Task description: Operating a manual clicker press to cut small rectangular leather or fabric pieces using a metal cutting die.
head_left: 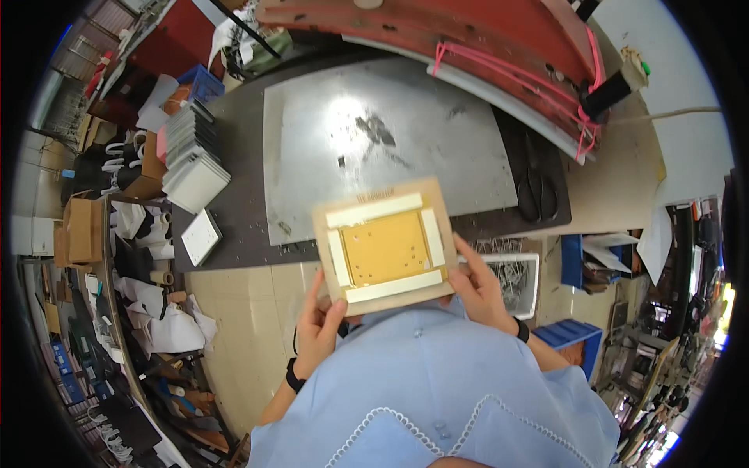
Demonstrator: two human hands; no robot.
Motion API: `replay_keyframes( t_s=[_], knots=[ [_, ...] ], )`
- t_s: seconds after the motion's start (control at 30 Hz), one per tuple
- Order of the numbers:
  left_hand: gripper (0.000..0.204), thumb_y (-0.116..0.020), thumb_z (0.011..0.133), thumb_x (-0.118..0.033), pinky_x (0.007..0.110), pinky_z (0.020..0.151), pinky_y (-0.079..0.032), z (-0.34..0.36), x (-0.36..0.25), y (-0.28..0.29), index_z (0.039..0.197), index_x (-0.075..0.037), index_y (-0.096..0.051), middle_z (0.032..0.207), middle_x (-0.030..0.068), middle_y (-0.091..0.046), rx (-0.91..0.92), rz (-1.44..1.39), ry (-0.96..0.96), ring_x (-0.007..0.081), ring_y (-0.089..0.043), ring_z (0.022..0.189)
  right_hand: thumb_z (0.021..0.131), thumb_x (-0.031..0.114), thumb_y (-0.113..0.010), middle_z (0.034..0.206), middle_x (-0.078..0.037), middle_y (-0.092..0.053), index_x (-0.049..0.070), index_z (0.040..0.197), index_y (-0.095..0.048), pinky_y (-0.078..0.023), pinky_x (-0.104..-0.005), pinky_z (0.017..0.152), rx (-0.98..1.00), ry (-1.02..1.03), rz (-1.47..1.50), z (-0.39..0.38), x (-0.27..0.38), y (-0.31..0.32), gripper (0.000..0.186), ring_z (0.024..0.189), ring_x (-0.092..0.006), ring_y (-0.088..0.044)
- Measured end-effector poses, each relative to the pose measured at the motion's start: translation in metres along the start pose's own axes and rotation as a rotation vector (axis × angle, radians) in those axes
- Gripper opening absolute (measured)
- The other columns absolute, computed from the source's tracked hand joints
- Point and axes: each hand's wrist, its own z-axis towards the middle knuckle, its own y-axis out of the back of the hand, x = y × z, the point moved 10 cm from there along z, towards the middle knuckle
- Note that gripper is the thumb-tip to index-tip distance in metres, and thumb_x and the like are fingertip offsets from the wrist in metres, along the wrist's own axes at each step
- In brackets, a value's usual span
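A square wooden cutting die [388, 249] is held in front of my body, over the near edge of the worktable. Its yellow middle has small holes and is framed by pale strips. My left hand [318, 327] grips its lower left corner, thumb on the face. My right hand [477, 287] grips the lower right edge, with part of the fingers hidden behind the die. Beyond it lies a shiny metal sheet [312, 164] with dark marks. On the left are a stack of pale grey rectangular pieces [197, 183] and one separate white piece [201, 238].
A red machine [476, 35] with pink cord [511, 74] spans the far side. Black scissors [538, 195] lie at the table's right. Below are a white bin [535, 285] of thin metal scraps and a blue crate [573, 335]. A loaded shelf [129, 312] stands left.
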Motion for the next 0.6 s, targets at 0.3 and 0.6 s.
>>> replay_keyframes(
  t_s=[0.3,0.6],
  knots=[
    [0.052,-0.054,0.099,-0.008,0.027,0.067,-0.054,0.030,-0.038,-0.003,0.146,-0.002,-0.032,0.091,0.0168,-0.069,-0.064,-0.015,-0.078,0.0157,-0.066,0.069,0.104,0.018,-0.046,0.096,-0.013,-0.066,0.001,0.150,-0.022,-0.053,-0.0266,0.066,-0.084,0.010,-0.039,0.025,0.024,0.006,0.054,0.075,-0.0130,-0.062],
    [0.035,-0.054,0.101,-0.026,0.027,0.067,-0.046,0.118,-0.151,0.001,0.123,0.001,-0.058,0.078,0.0061,-0.061,-0.069,0.328,-0.473,0.0129,-0.057,0.070,0.101,0.016,-0.051,0.091,-0.013,-0.066,-0.004,0.144,-0.035,-0.052,-0.0286,0.072,0.061,0.435,-0.231,0.110,0.133,-0.004,0.051,0.077,-0.0165,-0.063]
  ],
)
